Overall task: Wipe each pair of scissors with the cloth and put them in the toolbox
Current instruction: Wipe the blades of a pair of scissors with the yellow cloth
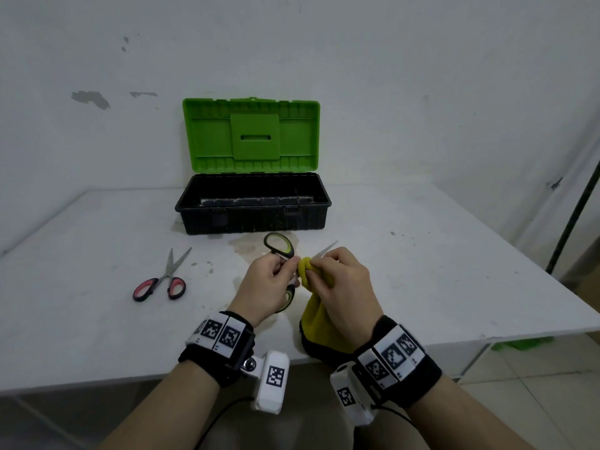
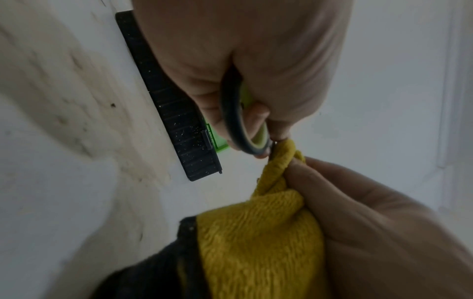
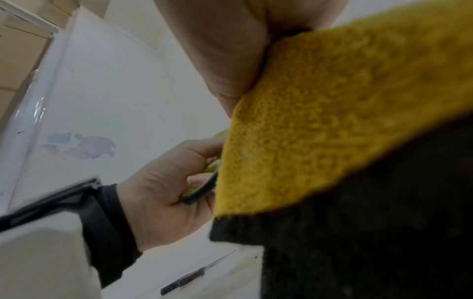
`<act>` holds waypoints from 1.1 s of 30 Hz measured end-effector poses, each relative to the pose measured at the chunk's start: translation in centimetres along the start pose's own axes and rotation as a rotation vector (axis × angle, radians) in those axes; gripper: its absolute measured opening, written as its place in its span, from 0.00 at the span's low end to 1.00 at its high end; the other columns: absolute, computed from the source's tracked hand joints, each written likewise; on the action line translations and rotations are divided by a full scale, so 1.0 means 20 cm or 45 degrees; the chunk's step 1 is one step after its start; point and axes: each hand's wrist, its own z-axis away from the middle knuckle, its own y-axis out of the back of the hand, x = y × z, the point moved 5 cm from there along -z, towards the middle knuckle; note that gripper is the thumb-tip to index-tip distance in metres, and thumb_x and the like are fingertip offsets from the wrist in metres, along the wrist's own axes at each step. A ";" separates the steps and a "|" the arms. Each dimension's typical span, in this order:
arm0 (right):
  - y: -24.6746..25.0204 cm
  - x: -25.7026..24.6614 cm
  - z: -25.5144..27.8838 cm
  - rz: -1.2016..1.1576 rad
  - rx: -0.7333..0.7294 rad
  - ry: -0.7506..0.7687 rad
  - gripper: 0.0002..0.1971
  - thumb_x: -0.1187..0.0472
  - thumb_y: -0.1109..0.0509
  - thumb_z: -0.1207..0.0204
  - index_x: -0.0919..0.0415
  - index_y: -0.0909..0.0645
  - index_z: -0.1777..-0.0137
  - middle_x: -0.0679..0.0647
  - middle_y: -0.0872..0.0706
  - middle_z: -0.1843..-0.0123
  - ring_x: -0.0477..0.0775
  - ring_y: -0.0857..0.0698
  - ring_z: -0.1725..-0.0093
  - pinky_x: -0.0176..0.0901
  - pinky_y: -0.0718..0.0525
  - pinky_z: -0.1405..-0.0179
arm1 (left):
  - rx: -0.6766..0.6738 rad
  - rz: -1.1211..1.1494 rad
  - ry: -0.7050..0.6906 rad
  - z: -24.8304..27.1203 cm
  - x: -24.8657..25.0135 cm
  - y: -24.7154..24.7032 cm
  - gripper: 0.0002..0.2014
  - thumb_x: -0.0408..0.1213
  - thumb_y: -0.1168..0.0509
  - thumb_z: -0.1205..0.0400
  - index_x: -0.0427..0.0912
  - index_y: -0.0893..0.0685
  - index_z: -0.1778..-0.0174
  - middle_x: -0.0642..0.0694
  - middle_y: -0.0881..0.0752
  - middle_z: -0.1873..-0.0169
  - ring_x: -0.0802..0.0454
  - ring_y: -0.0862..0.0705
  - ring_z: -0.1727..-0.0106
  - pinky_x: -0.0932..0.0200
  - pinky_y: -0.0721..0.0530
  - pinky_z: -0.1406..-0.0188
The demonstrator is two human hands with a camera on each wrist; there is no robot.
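My left hand [image 1: 268, 282] grips the green-handled scissors [image 1: 280, 249] by a handle loop [image 2: 236, 121] above the table's front middle. My right hand [image 1: 341, 280] pinches the yellow cloth [image 1: 316, 316] around the scissors' blades; only a blade tip [image 1: 329, 247] sticks out past the fingers. The cloth [image 2: 258, 238] hangs down to the table and has a black edge [image 3: 358, 242]. The red-handled scissors [image 1: 162, 280] lie on the table to the left, blades slightly apart. The black toolbox [image 1: 253, 206] stands behind with its green lid [image 1: 251, 134] raised.
The white table [image 1: 422, 271] has a stained patch in front of the toolbox. A wall stands close behind the toolbox. A dark pole [image 1: 574, 216] leans at the right. The table's front edge lies just under my wrists.
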 end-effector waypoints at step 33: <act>0.13 0.02 -0.09 0.069 -0.064 -0.149 0.08 0.55 0.26 0.24 0.56 0.10 0.50 0.49 0.15 0.54 0.45 0.19 0.56 0.32 0.26 0.51 | 0.002 -0.184 -0.078 -0.03 0.01 0.00 0.11 0.42 0.37 0.11 0.46 0.19 0.59 0.52 0.13 0.66 0.63 0.12 0.64 0.70 0.21 0.65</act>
